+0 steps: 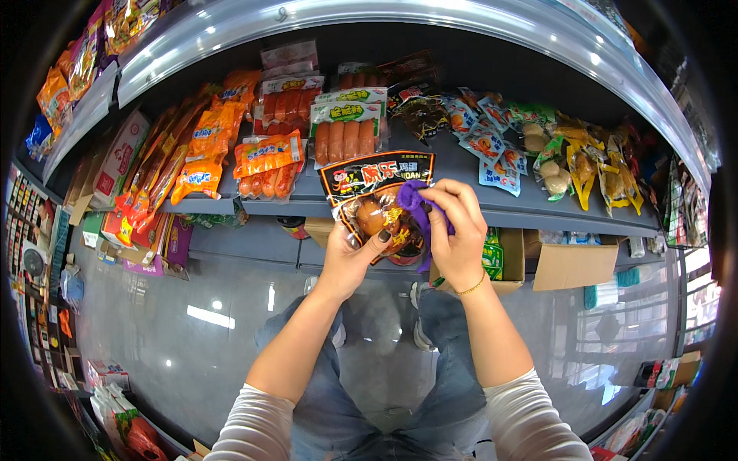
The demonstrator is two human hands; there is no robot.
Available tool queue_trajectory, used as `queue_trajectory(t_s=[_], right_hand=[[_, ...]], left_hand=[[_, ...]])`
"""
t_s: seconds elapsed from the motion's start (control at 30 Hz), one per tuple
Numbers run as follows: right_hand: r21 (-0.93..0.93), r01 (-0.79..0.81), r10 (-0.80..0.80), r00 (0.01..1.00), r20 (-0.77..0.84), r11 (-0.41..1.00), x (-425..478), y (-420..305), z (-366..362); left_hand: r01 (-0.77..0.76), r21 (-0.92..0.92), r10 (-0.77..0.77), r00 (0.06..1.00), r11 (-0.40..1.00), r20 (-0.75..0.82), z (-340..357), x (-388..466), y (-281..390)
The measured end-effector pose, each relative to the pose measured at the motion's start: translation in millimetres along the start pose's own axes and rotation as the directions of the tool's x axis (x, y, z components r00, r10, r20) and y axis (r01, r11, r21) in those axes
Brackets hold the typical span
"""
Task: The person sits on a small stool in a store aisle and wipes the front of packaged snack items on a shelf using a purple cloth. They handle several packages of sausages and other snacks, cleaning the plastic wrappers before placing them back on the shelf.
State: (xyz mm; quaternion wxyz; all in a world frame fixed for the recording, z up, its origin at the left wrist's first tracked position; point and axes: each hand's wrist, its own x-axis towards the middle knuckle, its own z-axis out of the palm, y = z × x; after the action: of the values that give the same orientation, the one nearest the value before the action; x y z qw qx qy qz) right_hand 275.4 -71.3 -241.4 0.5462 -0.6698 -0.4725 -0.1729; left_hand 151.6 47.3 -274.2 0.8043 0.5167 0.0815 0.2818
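My left hand [351, 253] grips the lower left edge of a black-topped plastic pack of brown eggs [375, 201], thumb across its front. At the pack's right side, my right hand [458, 233] pinches a purple cloth [416, 199] that lies against the pack. Both are held up in front of the shelf edge. Behind them on the grey shelf stand vacuum packs of sausages [345, 138], and an orange sausage packet [268, 152] lies on another pack to the left. Small blue-and-white packets [484, 141] lie to the right.
Long orange packets [199, 150] fill the shelf's left part; yellow bags [582, 167] lie at its right. A curved clear shelf edge [369, 11] runs above. Open cardboard boxes [576, 266] stand below the shelf, over the shiny grey floor [230, 357].
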Motion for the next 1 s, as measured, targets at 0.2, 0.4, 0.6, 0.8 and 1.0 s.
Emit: queue_trajectory(t_s=[0.2,0.4,0.6,0.8,1.0], right_hand=[[0.349,-0.364,0.449,0.871,-0.201,0.863,-13.9,20.8,-22.8],[0.936,-0.287,0.542,0.764,0.351,-0.202,-24.2,65.3,-68.9],[0.871,-0.464,0.536,0.782,0.318,0.161,-12.8,-6.3,-15.3],[0.239,-0.070,0.080,0.996,-0.032,0.969,-18.3,-30.5,-6.7],[-0.037,0.367,-0.356,0.919,0.171,0.929,-27.5,-37.5,12.4]], left_hand=[[0.031,-0.205,-0.050,0.995,0.978,-0.084,22.9,3.8,-5.2],[0.112,-0.381,-0.115,0.993,0.918,0.015,39.8,9.1,-7.5],[0.252,-0.456,-0.235,0.967,0.854,0.095,41.5,5.3,-19.3],[-0.120,-0.201,0.095,0.987,0.972,-0.130,36.6,4.8,-21.1],[0.109,-0.422,-0.085,0.994,0.900,0.075,27.8,-6.4,-27.7]])
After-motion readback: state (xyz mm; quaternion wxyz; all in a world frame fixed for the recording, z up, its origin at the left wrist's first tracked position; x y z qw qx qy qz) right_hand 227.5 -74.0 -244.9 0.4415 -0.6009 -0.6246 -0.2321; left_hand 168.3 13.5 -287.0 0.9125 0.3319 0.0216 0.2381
